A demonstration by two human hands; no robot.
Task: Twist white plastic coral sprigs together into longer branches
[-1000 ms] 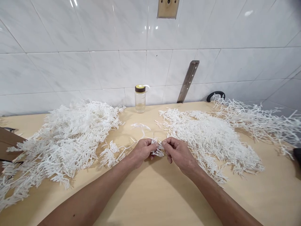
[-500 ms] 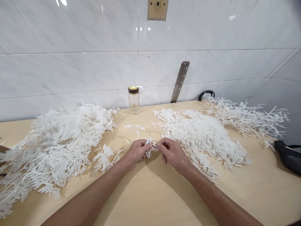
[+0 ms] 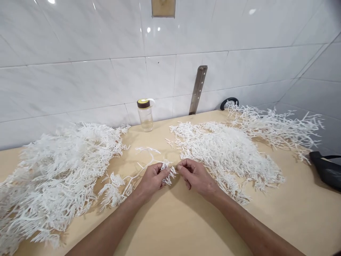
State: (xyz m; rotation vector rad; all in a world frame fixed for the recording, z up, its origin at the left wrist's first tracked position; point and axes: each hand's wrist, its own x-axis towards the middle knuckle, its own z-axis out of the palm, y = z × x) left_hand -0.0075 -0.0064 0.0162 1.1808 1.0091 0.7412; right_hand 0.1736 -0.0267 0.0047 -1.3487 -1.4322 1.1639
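My left hand is closed around a white branched plastic sprig, whose small twigs stick out past the thumb. A bare stem runs behind this hand to a feathery tuft on its left. My right hand pinches thumb and fingers together just right of the sprig, a small gap away. Whatever is between those fingertips is too small to make out. Loose short white pieces form a heap beyond the right hand. A larger pile of bushy white sprigs spreads on the left.
Bare stems lie at the back right beside a black curved handle. A clear bottle and a metal strip stand by the tiled wall. A black object sits at the table's right edge.
My right hand has come slightly away from the sprig, which now shows more below my left fingers. My left hand has shifted a little left and down. The whole view has tilted slightly.
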